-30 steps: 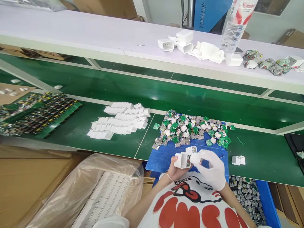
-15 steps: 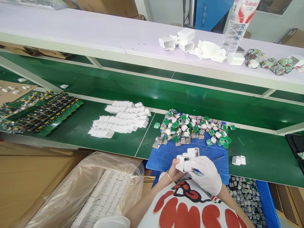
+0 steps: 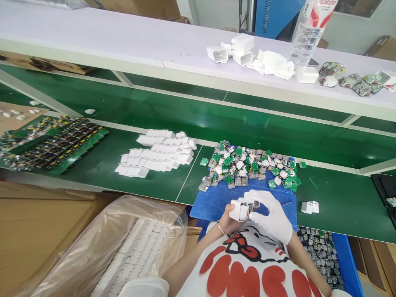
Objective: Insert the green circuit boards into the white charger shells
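My left hand (image 3: 227, 220), bare with a bracelet at the wrist, grips a white plastic charger shell (image 3: 241, 209) over the near edge of a blue tray (image 3: 213, 202). My right hand (image 3: 272, 214), in a white glove, pinches the shell's open end, where a small circuit module sits inside. A heap of green and grey circuit modules (image 3: 250, 169) covers the far part of the tray. To the left on the green belt lie rows of white shells (image 3: 157, 159).
Boards of green circuit panels (image 3: 52, 142) lie at far left. A bagged box of white shells (image 3: 136, 251) stands at lower left, a blue bin of modules (image 3: 324, 255) at lower right. A white shelf (image 3: 123, 45) carries shells, a cloth and a water bottle (image 3: 307, 33). Two white parts (image 3: 310, 207) lie right of the tray.
My gloved right hand has shifted its fingers around the shell's open end, lifting slightly. The shell stays in my left hand over the tray's near edge.
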The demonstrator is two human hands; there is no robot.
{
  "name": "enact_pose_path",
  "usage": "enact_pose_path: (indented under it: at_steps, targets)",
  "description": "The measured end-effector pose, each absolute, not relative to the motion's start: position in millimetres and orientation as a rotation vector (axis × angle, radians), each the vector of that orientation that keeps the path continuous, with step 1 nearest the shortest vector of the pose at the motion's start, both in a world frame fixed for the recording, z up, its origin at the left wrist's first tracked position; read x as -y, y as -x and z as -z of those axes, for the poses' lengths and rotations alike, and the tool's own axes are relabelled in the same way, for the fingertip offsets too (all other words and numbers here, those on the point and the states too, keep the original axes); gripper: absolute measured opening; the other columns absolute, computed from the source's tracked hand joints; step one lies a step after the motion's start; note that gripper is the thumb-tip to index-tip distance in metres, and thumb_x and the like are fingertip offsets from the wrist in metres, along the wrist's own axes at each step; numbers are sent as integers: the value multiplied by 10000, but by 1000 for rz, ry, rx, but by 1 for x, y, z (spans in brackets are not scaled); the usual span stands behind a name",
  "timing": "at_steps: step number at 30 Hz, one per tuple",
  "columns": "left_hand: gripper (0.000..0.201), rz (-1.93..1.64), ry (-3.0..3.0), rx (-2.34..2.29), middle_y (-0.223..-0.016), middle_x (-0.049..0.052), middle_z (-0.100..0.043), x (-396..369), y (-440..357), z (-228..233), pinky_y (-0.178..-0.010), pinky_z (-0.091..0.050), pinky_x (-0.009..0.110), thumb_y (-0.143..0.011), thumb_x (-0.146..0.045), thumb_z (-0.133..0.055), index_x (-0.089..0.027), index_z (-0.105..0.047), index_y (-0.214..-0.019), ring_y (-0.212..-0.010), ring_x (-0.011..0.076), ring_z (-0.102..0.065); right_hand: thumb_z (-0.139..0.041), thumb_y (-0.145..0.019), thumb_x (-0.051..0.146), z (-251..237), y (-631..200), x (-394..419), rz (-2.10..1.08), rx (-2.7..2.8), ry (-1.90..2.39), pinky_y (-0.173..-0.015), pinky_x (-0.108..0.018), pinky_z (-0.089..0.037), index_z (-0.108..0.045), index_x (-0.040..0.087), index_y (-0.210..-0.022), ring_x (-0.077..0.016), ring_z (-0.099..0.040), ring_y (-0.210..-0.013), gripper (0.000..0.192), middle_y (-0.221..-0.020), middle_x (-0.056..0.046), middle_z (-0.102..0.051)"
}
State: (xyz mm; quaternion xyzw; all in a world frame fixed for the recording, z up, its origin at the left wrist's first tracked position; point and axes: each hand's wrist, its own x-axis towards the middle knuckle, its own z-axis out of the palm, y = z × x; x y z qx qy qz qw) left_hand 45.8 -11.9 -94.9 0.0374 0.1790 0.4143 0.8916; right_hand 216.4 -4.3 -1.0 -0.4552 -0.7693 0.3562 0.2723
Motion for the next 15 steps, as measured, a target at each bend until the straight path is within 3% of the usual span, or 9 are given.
enact_pose_path:
  at_steps: [6,12,15]
  targets:
    - [336,-861,-16,-370,-815,4,-714,11,-47,97,-734,-459,216,-660,-376,-702,-159,-662,-913,-738,116,-635,-524,-922,359,0,-221,-13,-1049,2071,1183,-929,-433,-461,-556,189,-1171,-211,-539,-1083,303,-1243,-89,-527]
    - [417,-834,-30,-392,-854,50,-711,11,-48,94,-724,-471,258,-634,-448,-695,-146,-657,-918,-775,176,-639,-620,-837,450,8,-208,-15,-1133,2052,1195,-1015,-470,-377,-637,212,-1106,-246,-507,-1156,359,-1184,-87,-605]
    - [402,-839,-37,-416,-806,29,-707,12,-48,95,-711,-465,234,-636,-432,-691,-145,-659,-916,-739,151,-635,-676,-783,460,11,-206,-17,-1172,2035,1218,-1019,-435,-377,-689,230,-1033,-264,-508,-1161,340,-1095,-66,-660]
